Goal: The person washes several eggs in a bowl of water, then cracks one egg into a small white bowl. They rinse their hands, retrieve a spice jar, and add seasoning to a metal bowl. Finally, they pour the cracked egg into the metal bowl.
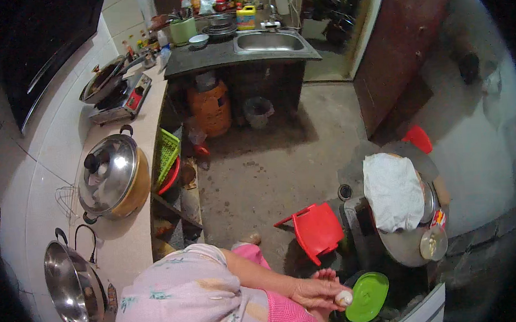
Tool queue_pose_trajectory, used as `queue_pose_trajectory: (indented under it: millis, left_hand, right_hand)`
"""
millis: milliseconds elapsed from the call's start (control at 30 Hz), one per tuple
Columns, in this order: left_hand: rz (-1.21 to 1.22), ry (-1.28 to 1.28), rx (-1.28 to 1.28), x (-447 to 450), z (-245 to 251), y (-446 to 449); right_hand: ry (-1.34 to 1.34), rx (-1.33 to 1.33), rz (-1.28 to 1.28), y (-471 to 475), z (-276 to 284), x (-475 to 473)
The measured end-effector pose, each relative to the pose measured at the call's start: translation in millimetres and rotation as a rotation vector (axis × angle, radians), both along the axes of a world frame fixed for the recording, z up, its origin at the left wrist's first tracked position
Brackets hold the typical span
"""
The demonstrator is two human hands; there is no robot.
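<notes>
My left hand [316, 291] reaches across from the left, its fingers around a small white round item [344, 298], possibly an egg. Partly under it is my right hand [325, 274]; only its fingertips and part of the wrist show, and its palm is hidden. Just right of the white item lies a green plastic lid or shallow tray [367, 297], close to my fingertips. A red plastic chair [318, 233] stands above my hands in the view.
At right, a round table [406, 253] bears a white cloth [393, 192] and a clear container [434, 243]. The left counter [127, 251] holds a lidded pot [112, 175], a steel pan [67, 287] and a portable stove [125, 100]. A sink [270, 42] is at the back.
</notes>
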State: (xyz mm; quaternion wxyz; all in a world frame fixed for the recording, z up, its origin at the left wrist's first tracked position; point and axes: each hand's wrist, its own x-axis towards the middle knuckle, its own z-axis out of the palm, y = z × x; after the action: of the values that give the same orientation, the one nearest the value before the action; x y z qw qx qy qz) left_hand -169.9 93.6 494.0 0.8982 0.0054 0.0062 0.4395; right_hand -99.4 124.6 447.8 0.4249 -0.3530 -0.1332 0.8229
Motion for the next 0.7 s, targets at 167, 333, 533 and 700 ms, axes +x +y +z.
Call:
queue_pose_trajectory:
  millis: [167,333,533,700]
  left_hand:
    - [0.268,-0.145,0.144,-127.6,35.1,40.3]
    - [0.601,-0.048,0.129,-279.7,60.4,60.5]
    - [0.833,-0.011,0.145,-462.7,94.7,81.6]
    - [1.084,0.023,0.155,-597.9,112.7,94.3]
  right_hand:
    - [0.082,0.249,0.235,43.3,46.0,-110.3]
    - [0.464,0.468,0.67,95.0,82.2,-277.2]
    - [0.501,0.27,0.708,120.6,108.0,-476.6]
    - [0.57,0.021,0.859,137.3,130.1,-629.3]
